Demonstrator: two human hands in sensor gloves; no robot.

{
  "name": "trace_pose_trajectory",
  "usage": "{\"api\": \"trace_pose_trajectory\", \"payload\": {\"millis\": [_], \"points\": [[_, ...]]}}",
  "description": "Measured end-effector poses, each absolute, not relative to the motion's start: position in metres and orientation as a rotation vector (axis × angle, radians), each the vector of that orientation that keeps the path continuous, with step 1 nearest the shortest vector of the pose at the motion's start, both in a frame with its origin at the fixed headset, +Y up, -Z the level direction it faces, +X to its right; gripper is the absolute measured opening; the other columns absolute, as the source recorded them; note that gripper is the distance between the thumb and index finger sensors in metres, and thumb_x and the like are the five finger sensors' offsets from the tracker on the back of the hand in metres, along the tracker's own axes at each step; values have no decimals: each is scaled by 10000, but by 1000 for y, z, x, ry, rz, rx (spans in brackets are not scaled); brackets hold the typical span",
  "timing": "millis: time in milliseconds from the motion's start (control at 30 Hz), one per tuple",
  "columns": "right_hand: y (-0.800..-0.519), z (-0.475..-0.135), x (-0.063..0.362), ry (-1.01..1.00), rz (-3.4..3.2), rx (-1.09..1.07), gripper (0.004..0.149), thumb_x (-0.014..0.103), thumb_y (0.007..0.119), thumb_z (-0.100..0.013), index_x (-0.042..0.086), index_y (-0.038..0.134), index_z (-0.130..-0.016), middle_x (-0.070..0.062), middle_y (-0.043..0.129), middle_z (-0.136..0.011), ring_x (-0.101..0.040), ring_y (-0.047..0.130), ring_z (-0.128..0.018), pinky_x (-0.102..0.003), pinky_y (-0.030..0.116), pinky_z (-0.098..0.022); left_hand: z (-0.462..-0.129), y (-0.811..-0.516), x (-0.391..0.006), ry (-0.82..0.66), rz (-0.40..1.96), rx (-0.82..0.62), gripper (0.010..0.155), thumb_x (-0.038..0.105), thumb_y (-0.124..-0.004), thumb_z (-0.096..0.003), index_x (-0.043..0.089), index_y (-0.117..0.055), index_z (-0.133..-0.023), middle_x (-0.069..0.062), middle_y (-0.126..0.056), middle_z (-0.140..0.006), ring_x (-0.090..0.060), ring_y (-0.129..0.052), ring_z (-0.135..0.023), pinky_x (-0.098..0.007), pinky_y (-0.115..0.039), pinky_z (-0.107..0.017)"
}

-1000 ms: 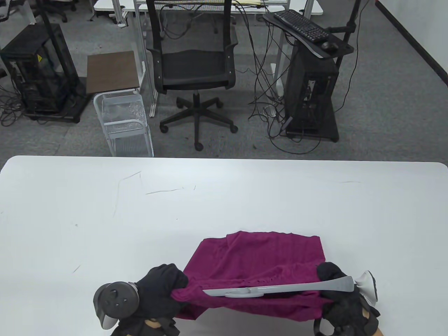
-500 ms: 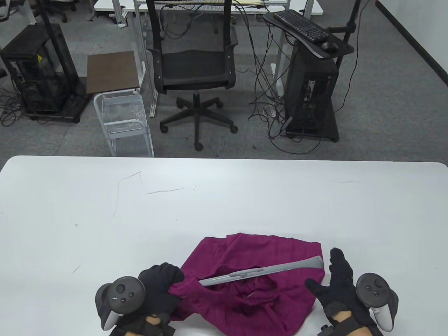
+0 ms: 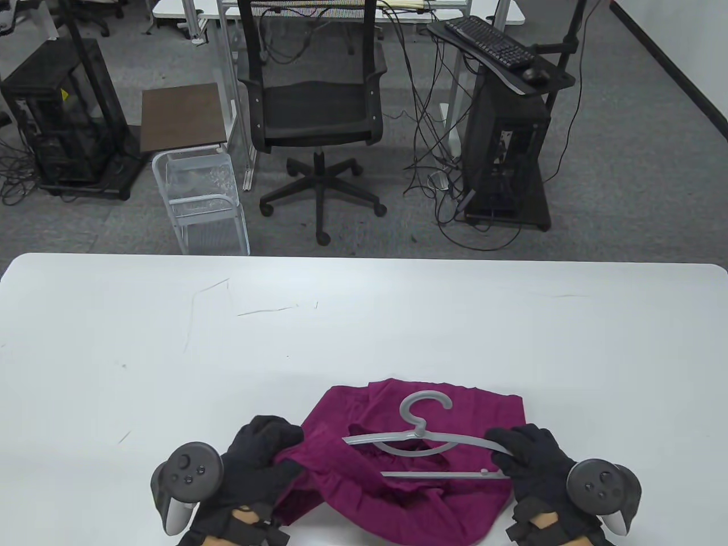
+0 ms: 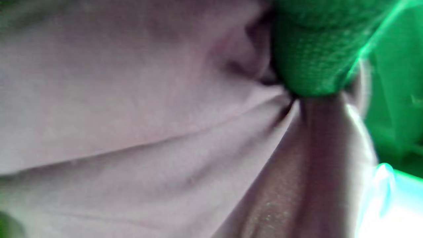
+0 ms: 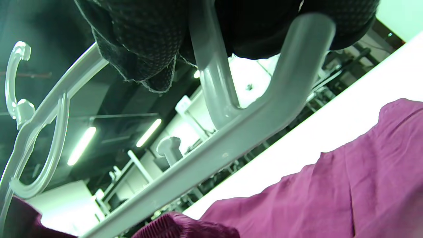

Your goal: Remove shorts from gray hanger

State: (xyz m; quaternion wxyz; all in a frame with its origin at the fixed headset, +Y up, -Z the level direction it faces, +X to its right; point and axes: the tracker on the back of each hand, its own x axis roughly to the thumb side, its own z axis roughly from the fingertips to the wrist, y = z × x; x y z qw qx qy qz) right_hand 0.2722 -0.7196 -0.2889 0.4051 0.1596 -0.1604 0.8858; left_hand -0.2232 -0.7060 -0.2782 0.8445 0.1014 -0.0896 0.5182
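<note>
Shorts [image 3: 398, 483]: magenta, crumpled on the near edge of the white bench [image 3: 170, 341], between the two hands.
Hanger [image 3: 424, 441]: gray, lying over the shorts with its hook toward the far side.
Left hand [image 3: 261, 460]: fingers closed on the left end of the shorts.
Right hand [image 3: 534, 460]: grips the right end of the hanger.
Table view: shows the whole layout, both hands and the hanger's full outline.
Left wrist view: blurred close cloth gathered under a fingertip [image 4: 307, 56]; colours washed out.
Right wrist view: gloved fingers [image 5: 145, 43] wrapped around the hanger's end, which sits above the cloth, not touching it there.
</note>
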Motion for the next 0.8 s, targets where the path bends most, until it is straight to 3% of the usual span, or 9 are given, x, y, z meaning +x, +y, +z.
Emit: {"api": "trace_pose_trajectory", "payload": {"millis": [33, 167, 267, 400, 500, 600, 733, 800], "points": [[-720, -289, 276, -407, 2253, 389, 452, 307, 841, -405, 318, 843, -857, -7, 860, -727, -348, 835, -574, -599, 735, -477, -278, -706, -227, -153, 1113, 231, 335, 541, -925, -351, 457, -972, -673, 96, -839, -888, -210, -854, -684, -617, -601, -725], [-719, -290, 290, -457, 2189, 296, 453, 303, 851, -397, 309, 857, -850, -7, 872, -713, -340, 850, -547, -565, 765, -436, -275, -710, -251, 23, 1138, 270, 355, 587, -901, -373, 424, -977, -679, 124, -1028, -519, -117, -1014, -307, -478, -830, -583], [-720, -289, 297, -471, 2139, 247, 454, 306, 851, -406, 305, 847, -861, -4, 868, -714, -331, 855, -531, -534, 782, -402, -276, -718, -260, 34, 1332, 249, 370, 600, -878, -391, 407, -1019, -674, 165, -1124, -425, -84, -1128, -209, -451, -870, -587], [-721, -288, 305, -510, 2101, 161, 462, 298, 857, -416, 283, 827, -877, -4, 866, -718, -330, 861, -516, -503, 794, -360, -281, -732, -262, -18, 1720, 173, 413, 569, -833, -425, 380, -998, -754, 171, -1178, -529, -113, -1218, -365, -444, -856, -625], [-722, -288, 306, -511, 2089, 173, 511, 255, 858, -422, 273, 779, -927, -12, 858, -746, -341, 863, -543, -495, 809, -362, -282, -733, -261, -95, 1906, 235, 450, 539, -808, -440, 359, -933, -833, 160, -1148, -636, -120, -1212, -491, -453, -829, -655], [-722, -288, 303, -494, 2067, 202, 634, 182, 838, -442, 352, 628, -1015, -23, 835, -806, -374, 846, -603, -496, 814, -376, -278, -725, -264, -176, 1876, 339, 491, 547, -789, -441, 376, -846, -898, 177, -1077, -742, -108, -1176, -613, -459, -793, -692], [-722, -288, 301, -477, 2044, 204, 635, 134, 824, -455, 428, 605, -973, -35, 821, -858, -375, 848, -613, -495, 818, -374, -270, -713, -266, -260, 1833, 534, 522, 557, -783, -445, 414, -765, -946, 204, -1004, -828, -98, -1122, -723, -455, -746, -730], [-722, -288, 302, -482, 2037, 207, 621, 126, 827, -452, 451, 632, -944, -39, 824, -859, -377, 850, -612, -502, 818, -374, -267, -709, -267, -269, 1790, 565, 532, 544, -784, -447, 424, -734, -963, 200, -972, -865, -109, -1096, -767, -458, -727, -738]]}}
